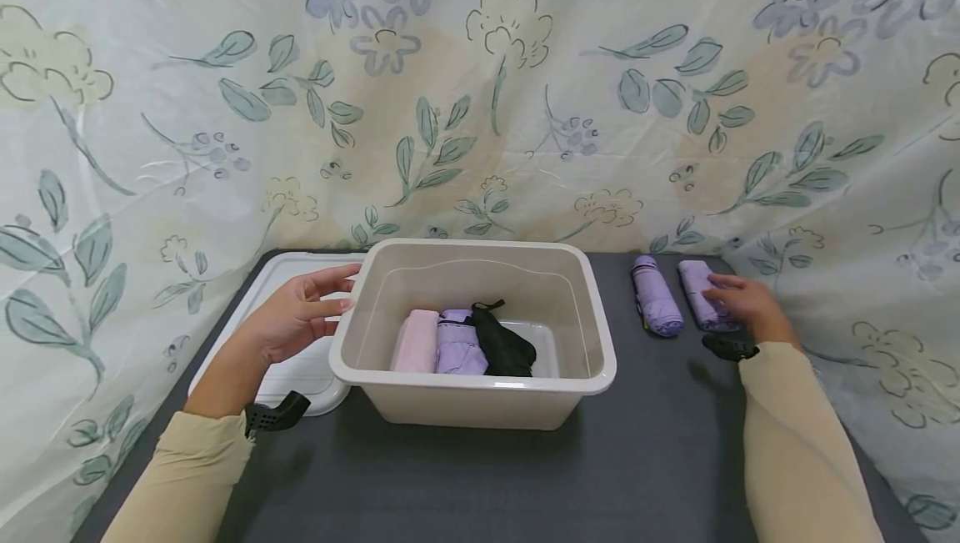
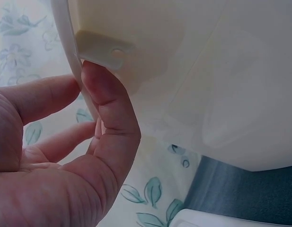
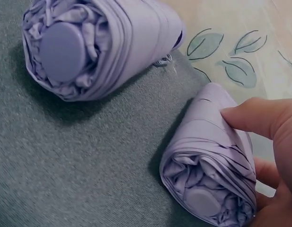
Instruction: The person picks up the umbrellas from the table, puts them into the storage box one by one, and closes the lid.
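Note:
A beige plastic storage bin stands in the middle of the table, and my left hand pinches its left rim. In the left wrist view the left fingers curl round the rim below a small tab. Inside the bin lie a rolled pink bundle, a rolled purple bundle and a black pouch-like item. At the right, my right hand holds a folded light purple umbrella lying on the table, thumb on one side and fingers on the other. A second folded purple umbrella lies just left of it.
A white lid lies flat on the dark table, partly under the bin's left side. A floral curtain hangs along the back and both sides of the table.

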Motion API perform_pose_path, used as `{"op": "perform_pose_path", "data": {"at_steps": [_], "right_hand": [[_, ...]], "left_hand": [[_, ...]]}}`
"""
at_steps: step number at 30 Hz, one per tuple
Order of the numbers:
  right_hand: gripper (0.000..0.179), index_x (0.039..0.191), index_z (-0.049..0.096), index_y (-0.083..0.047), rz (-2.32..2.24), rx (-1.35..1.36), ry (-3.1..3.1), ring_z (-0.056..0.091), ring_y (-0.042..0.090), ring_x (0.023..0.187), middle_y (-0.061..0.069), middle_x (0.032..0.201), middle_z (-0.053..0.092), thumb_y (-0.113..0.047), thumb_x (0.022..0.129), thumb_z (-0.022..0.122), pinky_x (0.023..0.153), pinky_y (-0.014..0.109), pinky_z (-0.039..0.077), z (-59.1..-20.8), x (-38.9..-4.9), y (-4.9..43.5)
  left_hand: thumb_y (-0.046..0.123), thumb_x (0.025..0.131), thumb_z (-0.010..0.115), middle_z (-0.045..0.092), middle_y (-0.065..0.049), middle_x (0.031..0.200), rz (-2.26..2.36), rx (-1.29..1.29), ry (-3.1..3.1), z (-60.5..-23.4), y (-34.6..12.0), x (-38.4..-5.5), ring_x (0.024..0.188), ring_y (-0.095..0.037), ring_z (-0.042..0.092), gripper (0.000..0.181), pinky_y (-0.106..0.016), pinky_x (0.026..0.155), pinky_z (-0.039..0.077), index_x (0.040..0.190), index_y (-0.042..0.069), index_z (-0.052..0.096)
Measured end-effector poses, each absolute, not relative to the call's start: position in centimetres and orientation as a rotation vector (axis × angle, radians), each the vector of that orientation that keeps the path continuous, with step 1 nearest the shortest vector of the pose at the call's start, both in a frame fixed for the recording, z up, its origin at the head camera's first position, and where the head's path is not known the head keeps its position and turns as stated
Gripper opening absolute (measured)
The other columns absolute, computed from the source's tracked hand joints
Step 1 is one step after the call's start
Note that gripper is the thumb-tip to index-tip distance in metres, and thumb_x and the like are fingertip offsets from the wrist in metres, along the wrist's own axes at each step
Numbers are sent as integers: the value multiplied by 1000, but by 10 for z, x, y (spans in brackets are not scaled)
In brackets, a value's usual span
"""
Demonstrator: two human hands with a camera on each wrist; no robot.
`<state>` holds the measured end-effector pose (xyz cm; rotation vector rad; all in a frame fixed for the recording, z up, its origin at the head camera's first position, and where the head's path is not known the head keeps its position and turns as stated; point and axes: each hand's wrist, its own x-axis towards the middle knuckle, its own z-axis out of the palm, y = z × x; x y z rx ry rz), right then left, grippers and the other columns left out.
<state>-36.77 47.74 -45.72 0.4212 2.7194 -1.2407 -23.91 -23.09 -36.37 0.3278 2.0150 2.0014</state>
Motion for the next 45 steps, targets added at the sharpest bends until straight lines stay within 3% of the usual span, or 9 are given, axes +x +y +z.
{"op": "perform_pose_path", "data": {"at_steps": [8, 13, 21, 45], "right_hand": [[85, 160, 30, -13, -1250, 496, 2639, 23, 49, 150, 30, 167, 12, -49, 94, 69, 118, 60, 30, -455, -368, 479], [79, 159, 33, -11, -1184, 497, 2690, 21, 52, 151, 32, 165, 16, -44, 96, 69, 121, 62, 25, -451, -366, 474], [74, 154, 41, -2, -1080, 412, 2794, 29, 54, 146, 38, 157, 28, -35, 95, 71, 117, 63, 30, -444, -367, 464], [83, 157, 37, -7, -1111, 402, 2769, 12, 57, 151, 34, 162, 17, -46, 93, 73, 121, 68, 20, -458, -367, 472]], "left_hand": [[4, 101, 62, 60, -4, 120, 1999, 333, 2013, -363, -231, -240, 102, -14, 69, 63, -34, 86, 63, 158, 2, 35], [5, 101, 62, 60, -3, 119, 2000, 324, 2012, -363, -231, -240, 102, -13, 70, 62, -33, 86, 62, 158, 4, 36], [2, 100, 61, 61, -3, 118, 2018, 346, 1992, -362, -233, -240, 100, -12, 70, 61, -32, 85, 63, 157, 4, 38], [-1, 100, 60, 62, -3, 117, 2050, 341, 1966, -365, -230, -238, 98, -13, 71, 62, -32, 82, 63, 157, 2, 36]]}}
